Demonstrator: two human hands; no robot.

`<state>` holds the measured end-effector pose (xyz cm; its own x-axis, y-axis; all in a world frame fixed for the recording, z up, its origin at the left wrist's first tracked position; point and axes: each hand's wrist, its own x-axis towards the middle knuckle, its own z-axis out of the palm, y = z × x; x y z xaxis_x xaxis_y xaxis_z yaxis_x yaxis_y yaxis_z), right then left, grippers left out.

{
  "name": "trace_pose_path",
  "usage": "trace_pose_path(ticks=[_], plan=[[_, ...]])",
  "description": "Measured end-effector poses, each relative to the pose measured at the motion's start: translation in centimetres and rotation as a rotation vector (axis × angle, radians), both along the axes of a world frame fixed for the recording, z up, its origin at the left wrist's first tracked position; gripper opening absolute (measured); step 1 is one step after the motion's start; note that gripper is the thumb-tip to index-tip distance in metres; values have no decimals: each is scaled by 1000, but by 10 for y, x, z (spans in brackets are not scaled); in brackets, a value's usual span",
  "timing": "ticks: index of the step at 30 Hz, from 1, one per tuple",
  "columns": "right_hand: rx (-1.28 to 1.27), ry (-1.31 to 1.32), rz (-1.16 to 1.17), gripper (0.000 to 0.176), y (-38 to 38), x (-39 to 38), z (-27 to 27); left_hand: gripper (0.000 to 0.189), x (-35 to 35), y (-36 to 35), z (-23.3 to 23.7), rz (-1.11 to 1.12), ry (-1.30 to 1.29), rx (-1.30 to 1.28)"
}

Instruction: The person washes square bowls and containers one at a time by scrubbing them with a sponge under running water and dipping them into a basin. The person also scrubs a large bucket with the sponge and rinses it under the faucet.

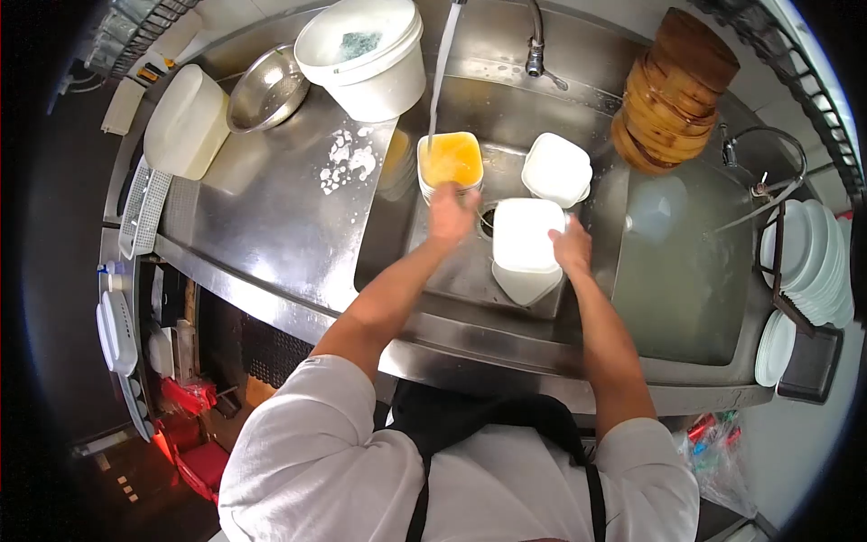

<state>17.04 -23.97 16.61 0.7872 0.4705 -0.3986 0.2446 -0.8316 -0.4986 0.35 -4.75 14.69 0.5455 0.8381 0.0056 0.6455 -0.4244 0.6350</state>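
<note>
My right hand [573,246] grips the right edge of a white square container [528,233], held over the sink with its pale base tilted up toward me. My left hand [450,213], smeared by motion, is at the near rim of a stack of square containers [452,192]. The top one holds yellow-orange liquid [452,161], and a stream of water [440,81] falls into it. Behind my right hand, another white square container [556,168] sits on the sink floor.
Left on the steel counter [271,217] are foam patches, a white bucket [375,86], a metal colander [268,90] and a white tub [187,122]. A water-filled basin [682,271] lies right, with bamboo steamers [673,99] behind it and racked plates [808,253] beyond.
</note>
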Motion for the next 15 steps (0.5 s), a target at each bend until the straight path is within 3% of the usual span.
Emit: trace_pose_path(ticks=[2,4,7,12,15], plan=[[-194,12,6,58,-6,0,11,47,9,39,-21,379,-44,224],[-264,9,64,54,-10,0,-1,47,16,78,-31,426,22,-91],[-324,-4,92,49,-8,-2,-18,37,25,127,-69,420,93,-191],[-364,3,207,48,-11,-9,-40,22,26,123,-72,444,85,-114],[-376,-141,203,46,-10,-12,-33,26,31,127,-46,368,54,-93]])
